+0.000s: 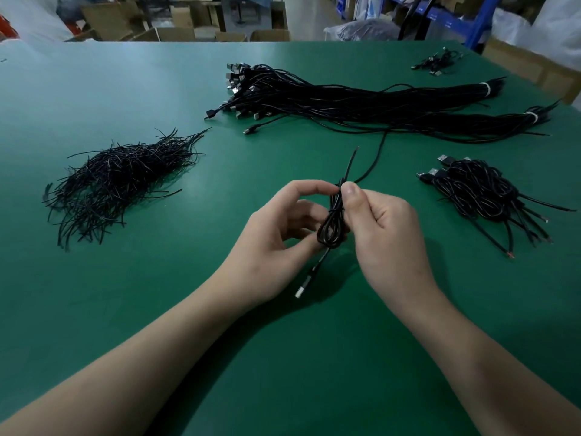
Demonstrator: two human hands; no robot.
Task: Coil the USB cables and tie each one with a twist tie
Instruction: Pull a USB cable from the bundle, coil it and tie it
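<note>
Black thin USB cable (330, 228), looped into a small coil at the centre of the frame, is pinched near its top by the right hand (386, 228) and gripped by the curled fingers of the left hand (276, 247) above the green table (125, 294). Its silver plug hangs below the hands. A heap of black twist ties (116, 180) lies at middle left.

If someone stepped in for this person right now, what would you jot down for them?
Left hand and right hand both pinch a half-coiled cable; its plug hangs below, and one strand trails away over the table. I see no tie on it.
Done: coiled pile at right.
Left: finish and tie this one, then the straight bundles at the back. Twist ties are heaped at left.
</note>
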